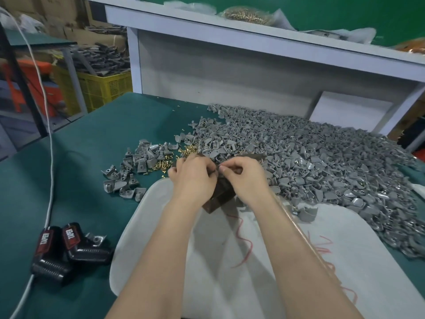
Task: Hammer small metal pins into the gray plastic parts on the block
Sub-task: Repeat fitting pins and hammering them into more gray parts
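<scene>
Your left hand (193, 178) and right hand (245, 178) meet at the centre of the frame, fingers curled and tips drawn together over the top of the dark block (222, 196). It looks like a pinch that seats a small piece there. I cannot tell whether a pin or a gray part sits between your fingertips.

The block stands at the far edge of the white cloth (253, 272), probably so that dropped pieces are easy to find. The brass pins (162, 164) lie just left of your hands. The big heap of gray parts (322, 162) spreads to the right, and a smaller pile (131, 169) lies at centre left. Both supplies are close enough for either hand to reach.
</scene>
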The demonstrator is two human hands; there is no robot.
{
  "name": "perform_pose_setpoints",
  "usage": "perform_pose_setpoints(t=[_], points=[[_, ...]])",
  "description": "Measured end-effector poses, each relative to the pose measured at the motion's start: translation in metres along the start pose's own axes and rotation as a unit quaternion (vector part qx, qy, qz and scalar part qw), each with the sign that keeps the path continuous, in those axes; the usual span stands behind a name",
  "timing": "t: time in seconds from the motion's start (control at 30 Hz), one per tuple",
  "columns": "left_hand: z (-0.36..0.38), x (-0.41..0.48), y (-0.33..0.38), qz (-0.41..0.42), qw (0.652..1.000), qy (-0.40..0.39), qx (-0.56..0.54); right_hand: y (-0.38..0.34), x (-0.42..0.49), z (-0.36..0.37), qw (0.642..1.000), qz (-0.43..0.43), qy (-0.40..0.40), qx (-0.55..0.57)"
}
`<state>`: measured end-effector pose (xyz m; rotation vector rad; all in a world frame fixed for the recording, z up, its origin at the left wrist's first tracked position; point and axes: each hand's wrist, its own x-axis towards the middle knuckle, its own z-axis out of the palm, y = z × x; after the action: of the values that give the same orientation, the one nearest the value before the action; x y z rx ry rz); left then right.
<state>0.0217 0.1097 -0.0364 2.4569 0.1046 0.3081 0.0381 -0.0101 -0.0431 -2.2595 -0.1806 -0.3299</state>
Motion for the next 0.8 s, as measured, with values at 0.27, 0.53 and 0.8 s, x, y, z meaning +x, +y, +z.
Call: perform_pose_setpoints(t=[0.27,0.53,0.8], points=[[0.002,0.001,-0.001,0.002,1.000,0.009,0.000,0.003,0.001,0.006,1.000,0.015,0.007,-0.003],[0.002,0.001,-0.001,0.002,1.000,0.014,-0.004,0.001,0.000,0.003,0.999,0.012,0.003,-0.039],[0.000,0.000,0.000,0.006,1.000,0.006,-0.002,-0.010,0.000,-0.005,0.996,0.010,-0.014,-0.092]])
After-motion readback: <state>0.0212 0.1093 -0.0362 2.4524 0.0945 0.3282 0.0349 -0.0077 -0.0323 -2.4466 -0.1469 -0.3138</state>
